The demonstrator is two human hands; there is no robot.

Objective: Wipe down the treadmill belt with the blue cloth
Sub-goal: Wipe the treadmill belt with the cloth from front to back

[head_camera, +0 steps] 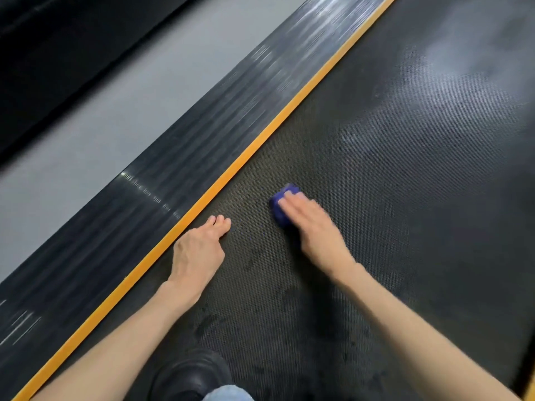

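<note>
The dark textured treadmill belt (pixel 390 175) fills the right and middle of the view. A small bunched blue cloth (pixel 280 206) lies on it. My right hand (pixel 312 224) presses flat on the cloth with straight fingers and covers most of it; the hand is motion-blurred. To the left, my left hand (pixel 199 250) rests flat on the belt, fingers straight, close to the orange edge strip (pixel 260 137). Dark damp-looking patches mark the belt near my forearms.
A ribbed black side rail (pixel 179 157) runs along the far side of the orange strip, with grey floor (pixel 121 94) beyond it. A black shoe (pixel 191 374) and a bit of denim leg stand on the belt at the bottom edge.
</note>
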